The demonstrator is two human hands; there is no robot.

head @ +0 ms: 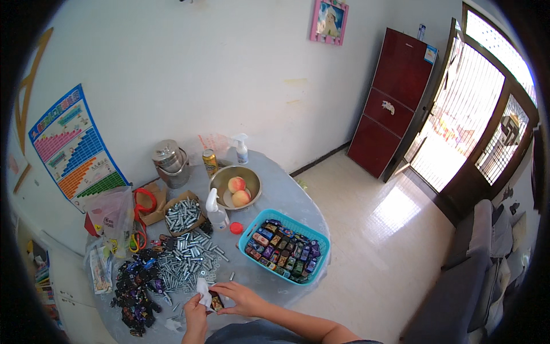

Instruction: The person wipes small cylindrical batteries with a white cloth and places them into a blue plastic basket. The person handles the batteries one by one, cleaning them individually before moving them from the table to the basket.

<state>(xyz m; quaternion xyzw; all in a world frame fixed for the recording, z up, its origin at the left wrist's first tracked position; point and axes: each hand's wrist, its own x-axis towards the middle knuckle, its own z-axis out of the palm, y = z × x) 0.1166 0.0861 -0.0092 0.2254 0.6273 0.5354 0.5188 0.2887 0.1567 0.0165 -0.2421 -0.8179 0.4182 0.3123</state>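
Near the table's front edge, my left hand [195, 311] pinches a white tissue or cloth [204, 293]. The cloth touches a small dark printed piece [216, 302], which my right hand [240, 299] grips between thumb and fingers. Several similar pieces stand in rows in a turquoise plastic basket [320, 271], up and to the right of my hands. To the left lies a heap of dark printed pieces [135, 284]. Beside that heap, loose silver metal cylinders and rods [184, 262] spread over the table.
A cardboard box [166, 211] holds more metal cylinders. Behind are a steel bowl [256, 189] with two peaches, a spray bottle [218, 217], a red cap [236, 228], a can [210, 162] and a lidded metal pail [169, 165]. Red-handled scissors [138, 241] lie at the left.
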